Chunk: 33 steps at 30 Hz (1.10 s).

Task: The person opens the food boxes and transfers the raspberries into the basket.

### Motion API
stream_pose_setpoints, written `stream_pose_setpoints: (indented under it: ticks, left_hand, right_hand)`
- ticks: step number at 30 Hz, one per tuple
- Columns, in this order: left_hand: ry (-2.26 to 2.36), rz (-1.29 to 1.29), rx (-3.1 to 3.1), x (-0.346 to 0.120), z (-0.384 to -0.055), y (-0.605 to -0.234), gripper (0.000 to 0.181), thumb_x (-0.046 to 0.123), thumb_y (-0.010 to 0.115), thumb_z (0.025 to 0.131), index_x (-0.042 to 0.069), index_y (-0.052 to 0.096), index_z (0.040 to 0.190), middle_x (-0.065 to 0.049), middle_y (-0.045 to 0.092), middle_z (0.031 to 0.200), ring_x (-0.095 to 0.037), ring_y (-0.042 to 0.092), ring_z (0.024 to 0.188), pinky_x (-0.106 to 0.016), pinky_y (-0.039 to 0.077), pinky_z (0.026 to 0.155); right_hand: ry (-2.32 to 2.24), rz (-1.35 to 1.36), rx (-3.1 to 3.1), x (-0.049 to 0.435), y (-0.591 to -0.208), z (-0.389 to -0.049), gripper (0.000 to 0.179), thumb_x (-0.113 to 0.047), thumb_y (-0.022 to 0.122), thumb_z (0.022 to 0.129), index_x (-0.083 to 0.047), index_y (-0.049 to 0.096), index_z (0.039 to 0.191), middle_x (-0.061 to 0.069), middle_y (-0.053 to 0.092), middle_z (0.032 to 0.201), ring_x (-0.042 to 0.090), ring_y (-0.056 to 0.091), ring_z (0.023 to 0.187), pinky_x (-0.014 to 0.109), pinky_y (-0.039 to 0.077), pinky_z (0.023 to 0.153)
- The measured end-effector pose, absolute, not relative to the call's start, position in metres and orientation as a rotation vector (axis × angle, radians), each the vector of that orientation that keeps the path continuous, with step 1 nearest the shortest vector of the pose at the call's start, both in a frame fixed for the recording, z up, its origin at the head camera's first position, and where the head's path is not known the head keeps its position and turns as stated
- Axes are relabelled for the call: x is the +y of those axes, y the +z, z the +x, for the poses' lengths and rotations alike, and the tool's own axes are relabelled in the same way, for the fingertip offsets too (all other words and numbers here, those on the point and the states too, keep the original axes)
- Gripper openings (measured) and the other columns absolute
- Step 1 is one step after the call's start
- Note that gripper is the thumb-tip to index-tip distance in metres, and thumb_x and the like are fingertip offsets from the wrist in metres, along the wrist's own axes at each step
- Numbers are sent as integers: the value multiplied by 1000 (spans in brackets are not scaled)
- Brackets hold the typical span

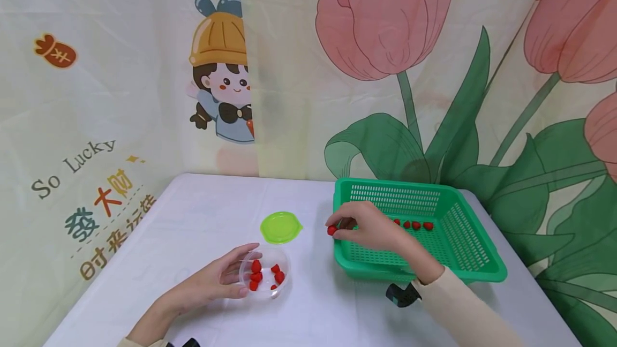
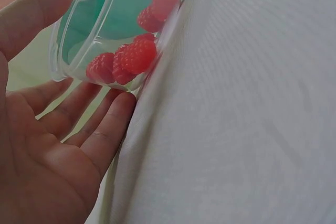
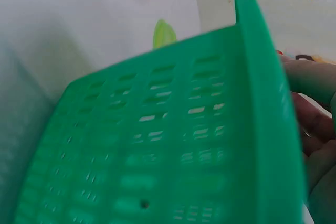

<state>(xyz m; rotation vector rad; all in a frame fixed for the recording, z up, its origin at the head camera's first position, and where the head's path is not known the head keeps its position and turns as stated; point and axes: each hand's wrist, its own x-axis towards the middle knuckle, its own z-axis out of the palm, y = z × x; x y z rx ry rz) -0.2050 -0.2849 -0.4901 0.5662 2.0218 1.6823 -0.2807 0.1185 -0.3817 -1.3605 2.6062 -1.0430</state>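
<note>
My left hand curls its thumb and fingers round the side of a clear plastic tub, which stands on the table. Several red raspberries lie inside it in the left wrist view. Over the left rim of a green basket, my right hand pinches one raspberry between thumb and fingertips. More raspberries lie in a row on the basket floor, partly hidden behind the right hand. The basket wall fills much of the right wrist view and covers part of that hand.
A flat lime-green lid lies on the white tablecloth behind the tub and left of the basket. Behind the table hangs a printed cloth with tulips and a cartoon figure.
</note>
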Motion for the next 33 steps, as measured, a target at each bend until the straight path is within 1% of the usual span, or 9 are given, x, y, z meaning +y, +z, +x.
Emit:
stream_pose_setpoints:
  ticks: [6,12,15,19,26,33]
  left_hand:
    - [1679,552,2026,-284,-205,-489,83,9,72,100,22,26,168,-18,33,169,-46,37,153,-25,52,106]
    - [1674,547,2025,-284,-206,-490,84,10,72,100,22,25,168,-18,32,169,-46,38,153,-25,52,106]
    - [1675,543,2022,-284,-206,-490,84,10,72,100,22,25,168,-18,32,170,-46,38,153,-26,53,105]
    - [1680,546,2022,-284,-205,-490,84,9,72,100,21,25,168,-18,32,170,-45,38,153,-26,53,105]
    - [1679,545,2027,-285,-205,-490,85,10,72,100,21,25,168,-19,31,170,-46,38,153,-26,53,105]
    - [1669,538,2033,-286,-206,-490,85,11,73,100,21,25,169,-18,32,170,-43,39,153,-25,52,106]
  right_hand:
    - [-1118,-1191,2712,144,-396,-286,22,-8,81,94,-9,78,116,-5,76,103,8,71,89,29,61,82]
    - [-1073,-1087,2755,161,-412,-295,22,-6,81,94,-9,78,116,-2,77,106,8,71,89,26,61,81]
    - [-1023,-1090,2756,166,-419,-300,22,-6,81,94,-11,78,116,-2,77,106,7,71,88,25,61,81]
    - [-953,-1101,2760,166,-426,-304,21,-8,81,95,-9,77,116,-2,77,105,7,71,88,24,60,81]
    - [-875,-1116,2763,162,-433,-309,19,-8,80,95,-5,78,113,-4,75,99,12,71,86,26,60,79]
    - [-831,-1138,2741,160,-437,-309,15,-7,80,95,-5,78,109,-2,76,98,10,72,84,25,61,79]
